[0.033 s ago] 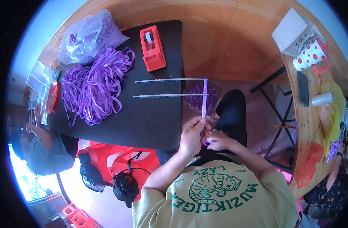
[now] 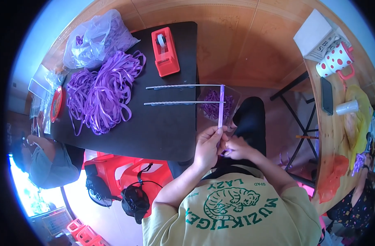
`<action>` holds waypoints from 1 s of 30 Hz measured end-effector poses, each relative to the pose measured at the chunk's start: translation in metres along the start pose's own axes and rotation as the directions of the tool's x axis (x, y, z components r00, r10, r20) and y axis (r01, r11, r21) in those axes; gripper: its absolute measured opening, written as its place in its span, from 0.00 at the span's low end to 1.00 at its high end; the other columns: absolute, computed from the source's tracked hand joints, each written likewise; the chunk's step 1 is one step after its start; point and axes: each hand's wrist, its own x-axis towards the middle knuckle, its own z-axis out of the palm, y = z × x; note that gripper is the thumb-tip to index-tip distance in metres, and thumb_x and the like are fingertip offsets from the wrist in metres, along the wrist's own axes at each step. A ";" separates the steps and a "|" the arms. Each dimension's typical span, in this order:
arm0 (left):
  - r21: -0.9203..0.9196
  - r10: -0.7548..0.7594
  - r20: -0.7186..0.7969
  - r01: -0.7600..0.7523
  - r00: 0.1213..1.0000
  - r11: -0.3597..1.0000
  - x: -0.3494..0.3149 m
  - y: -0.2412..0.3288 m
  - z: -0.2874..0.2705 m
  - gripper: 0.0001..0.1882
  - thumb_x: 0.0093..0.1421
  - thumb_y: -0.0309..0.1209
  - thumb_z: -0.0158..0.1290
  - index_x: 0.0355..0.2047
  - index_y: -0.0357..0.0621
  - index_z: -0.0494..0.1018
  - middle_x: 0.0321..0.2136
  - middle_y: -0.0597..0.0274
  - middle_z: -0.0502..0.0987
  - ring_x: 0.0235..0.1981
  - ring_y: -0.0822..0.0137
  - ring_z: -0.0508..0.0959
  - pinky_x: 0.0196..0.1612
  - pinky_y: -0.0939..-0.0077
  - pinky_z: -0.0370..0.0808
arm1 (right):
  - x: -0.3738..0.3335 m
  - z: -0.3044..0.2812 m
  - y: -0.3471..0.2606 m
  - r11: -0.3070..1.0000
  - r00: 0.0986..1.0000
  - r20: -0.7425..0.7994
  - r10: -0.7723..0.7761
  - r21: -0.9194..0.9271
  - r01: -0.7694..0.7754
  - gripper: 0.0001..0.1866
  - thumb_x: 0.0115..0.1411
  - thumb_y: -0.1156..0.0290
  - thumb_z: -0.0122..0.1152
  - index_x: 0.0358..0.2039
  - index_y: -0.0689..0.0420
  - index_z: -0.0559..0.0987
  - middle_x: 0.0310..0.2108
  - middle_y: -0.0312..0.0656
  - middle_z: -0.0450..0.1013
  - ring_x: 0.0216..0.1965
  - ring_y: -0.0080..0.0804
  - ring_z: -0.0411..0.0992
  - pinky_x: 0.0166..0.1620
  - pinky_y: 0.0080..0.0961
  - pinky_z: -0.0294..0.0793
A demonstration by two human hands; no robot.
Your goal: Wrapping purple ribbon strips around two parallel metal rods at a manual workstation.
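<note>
A strip of purple ribbon (image 2: 220, 112) stretches across the free ends of two thin metal rods that jut over the table's right edge, a far rod (image 2: 173, 86) and a near rod (image 2: 173, 103). My left hand (image 2: 208, 145) pinches the ribbon between thumb and fingers, just on the near side of the rods. Close beside it, my right hand (image 2: 238, 148) is closed, slightly blurred, with a bit of purple ribbon showing at its fingertips. Under the rod ends, a clear container (image 2: 235, 98) holds small purple ribbon pieces.
On the black table (image 2: 163, 131) lie a heap of purple ribbon (image 2: 101, 94), a plastic bag (image 2: 97, 39) and a red tape dispenser (image 2: 165, 51). At right, a wooden table bears a dotted mug (image 2: 336, 60) and a phone (image 2: 327, 95). Other people sit at far left and lower right.
My right hand has shifted slightly up and to the right, and more purple ribbon shows at its fingertips. My left hand stays almost in place.
</note>
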 end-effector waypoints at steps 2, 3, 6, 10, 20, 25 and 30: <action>0.027 0.001 0.026 -0.001 1.000 1.000 -0.005 0.000 0.004 0.10 0.66 0.29 0.46 0.40 0.36 0.73 0.23 0.65 0.74 0.17 0.78 0.72 0.16 0.89 0.62 | 0.004 -0.012 0.016 0.998 0.833 -0.554 0.010 0.063 0.030 0.15 0.49 0.71 0.61 0.40 0.55 0.76 0.35 0.44 0.73 0.34 0.46 0.72 0.36 0.36 0.69; 0.025 0.001 0.024 -0.001 1.000 1.000 -0.007 0.001 0.006 0.10 0.66 0.29 0.46 0.40 0.36 0.73 0.23 0.65 0.74 0.17 0.78 0.72 0.16 0.89 0.62 | 0.005 -0.023 0.017 0.998 0.612 -0.790 -0.034 0.010 0.068 0.15 0.48 0.73 0.62 0.39 0.55 0.77 0.34 0.44 0.73 0.32 0.45 0.72 0.34 0.34 0.68; 0.061 -0.007 0.004 0.006 1.000 0.998 -0.017 0.005 0.011 0.10 0.66 0.28 0.45 0.40 0.35 0.73 0.23 0.64 0.74 0.17 0.77 0.72 0.17 0.88 0.64 | 0.005 -0.087 -0.021 0.950 0.121 -0.944 -0.307 -0.297 0.095 0.18 0.44 0.80 0.65 0.39 0.57 0.78 0.31 0.40 0.72 0.29 0.38 0.71 0.29 0.29 0.65; 0.143 0.011 0.001 -0.011 1.000 0.990 -0.029 0.013 0.016 0.11 0.66 0.29 0.45 0.41 0.33 0.72 0.24 0.63 0.75 0.18 0.78 0.72 0.18 0.89 0.63 | 0.012 -0.111 -0.028 0.745 0.213 -0.715 -0.666 -0.648 0.155 0.19 0.39 0.77 0.68 0.36 0.56 0.80 0.31 0.38 0.69 0.23 0.29 0.66 0.27 0.25 0.60; 0.301 -0.038 0.078 0.013 0.996 0.954 -0.060 0.064 0.029 0.11 0.66 0.26 0.45 0.41 0.30 0.74 0.26 0.56 0.78 0.21 0.71 0.77 0.25 0.83 0.72 | 0.015 -0.126 -0.052 0.659 0.133 -0.648 -0.750 -0.714 0.234 0.12 0.42 0.74 0.68 0.30 0.58 0.79 0.23 0.35 0.64 0.21 0.25 0.64 0.22 0.23 0.56; 0.476 -0.024 0.157 -0.054 0.987 0.877 -0.049 0.120 0.048 0.12 0.65 0.28 0.46 0.39 0.31 0.75 0.24 0.57 0.78 0.18 0.73 0.75 0.20 0.85 0.68 | 0.007 -0.160 -0.072 0.750 0.350 -0.674 -0.651 -0.495 0.439 0.08 0.44 0.72 0.65 0.27 0.57 0.76 0.23 0.37 0.64 0.23 0.32 0.68 0.24 0.29 0.63; 0.557 -0.076 0.149 -0.020 0.986 0.830 -0.029 0.156 0.077 0.12 0.65 0.29 0.47 0.39 0.30 0.75 0.23 0.57 0.78 0.16 0.75 0.75 0.18 0.87 0.66 | 0.008 -0.195 -0.064 0.785 0.587 -0.538 -0.605 -0.284 0.550 0.08 0.46 0.73 0.62 0.29 0.54 0.75 0.23 0.39 0.65 0.25 0.41 0.68 0.27 0.32 0.67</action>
